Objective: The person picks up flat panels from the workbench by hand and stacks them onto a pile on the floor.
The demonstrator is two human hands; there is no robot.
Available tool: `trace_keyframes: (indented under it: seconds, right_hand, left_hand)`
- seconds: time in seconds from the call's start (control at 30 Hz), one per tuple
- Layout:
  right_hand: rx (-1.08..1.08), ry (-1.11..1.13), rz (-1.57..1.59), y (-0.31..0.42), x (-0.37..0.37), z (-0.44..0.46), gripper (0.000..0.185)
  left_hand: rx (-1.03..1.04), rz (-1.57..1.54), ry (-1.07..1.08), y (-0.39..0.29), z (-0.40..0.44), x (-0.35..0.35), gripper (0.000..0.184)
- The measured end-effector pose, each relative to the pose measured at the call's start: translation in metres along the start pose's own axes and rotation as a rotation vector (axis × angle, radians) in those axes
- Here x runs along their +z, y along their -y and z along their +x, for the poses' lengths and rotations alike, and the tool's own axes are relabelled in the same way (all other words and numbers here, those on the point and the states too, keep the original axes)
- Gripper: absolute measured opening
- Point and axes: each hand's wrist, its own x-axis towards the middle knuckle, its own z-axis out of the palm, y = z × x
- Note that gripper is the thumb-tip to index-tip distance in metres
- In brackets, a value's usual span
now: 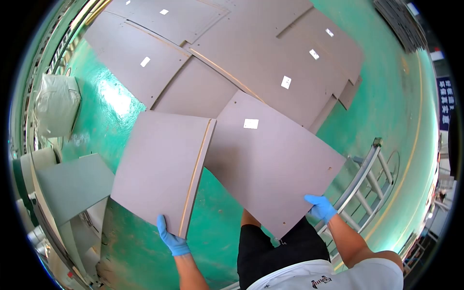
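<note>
My left hand (171,238), in a blue glove, grips the lower edge of a grey-brown panel (157,159) that has a tan groove along its right side. Its thumb or finger lies against the panel's face. A second grey-brown panel (270,159) with a white label (251,123) is held at its lower right edge by my right hand (320,208), also gloved in blue. The two panels touch or overlap near the middle. The undersides, where other fingers may be, are hidden.
More labelled panels (261,53) lie overlapping beyond. A metal frame (369,188) stands at the right, a wrapped bundle (57,105) and a pale green board (75,183) at the left. Dark stacked sheets (398,24) are at the upper right, on the green floor (391,130).
</note>
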Motion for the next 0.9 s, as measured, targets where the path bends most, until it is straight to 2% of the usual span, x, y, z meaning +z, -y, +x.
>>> trace_keyframes:
  seconds: [0.07, 0.13, 0.23, 0.3, 0.37, 0.43, 0.5, 0.57, 0.63, 0.67, 0.77, 0.83, 0.9]
  right_hand:
    - [-0.117, 0.002, 0.002, 0.02, 0.016, -0.023, 0.049]
    - [-0.144, 0.001, -0.08, 0.053, 0.042, -0.073, 0.05]
    - [-0.242, -0.001, -0.187, 0.088, 0.068, -0.156, 0.054]
    - [-0.247, -0.18, -0.174, 0.106, 0.061, -0.243, 0.054]
    - [-0.362, -0.369, -0.268, 0.109, 0.039, -0.28, 0.058]
    - [-0.46, -0.431, -0.329, 0.115, 0.1, -0.326, 0.062]
    - [-0.489, -0.466, -0.34, 0.114, 0.097, -0.335, 0.066]
    - [-0.618, -0.564, -0.36, 0.105, 0.115, -0.346, 0.066]
    - [-0.622, -0.626, -0.377, 0.101, 0.105, -0.356, 0.063]
    - [-0.599, -0.652, -0.285, 0.104, 0.096, -0.36, 0.061]
    - [-0.572, -0.662, -0.172, 0.106, 0.072, -0.359, 0.054]
    - [-0.634, -0.702, -0.102, 0.108, 0.064, -0.358, 0.053]
    - [-0.635, -0.72, -0.106, 0.109, 0.067, -0.356, 0.05]
  left_hand:
    - [0.025, -0.007, 0.017, -0.009, 0.015, 0.0, 0.041]
    - [-0.112, -0.065, 0.125, -0.019, 0.029, -0.016, 0.04]
    - [-0.065, 0.001, 0.088, -0.016, 0.037, -0.004, 0.035]
    - [-0.098, 0.002, 0.064, 0.003, 0.07, -0.039, 0.031]
    - [-0.118, 0.041, 0.064, 0.022, 0.103, -0.058, 0.028]
    - [-0.176, 0.026, 0.182, 0.064, 0.12, -0.069, 0.031]
    - [-0.225, 0.027, 0.205, 0.079, 0.118, -0.055, 0.032]
    - [-0.299, 0.013, 0.23, 0.106, 0.125, -0.049, 0.033]
    - [-0.392, 0.007, 0.253, 0.134, 0.127, -0.057, 0.031]
    - [-0.418, 0.006, 0.248, 0.146, 0.126, -0.062, 0.031]
    - [-0.465, 0.014, 0.286, 0.176, 0.133, -0.078, 0.035]
    - [-0.595, 0.031, 0.233, 0.194, 0.135, -0.093, 0.043]
    - [-0.591, 0.098, 0.239, 0.202, 0.138, -0.096, 0.046]
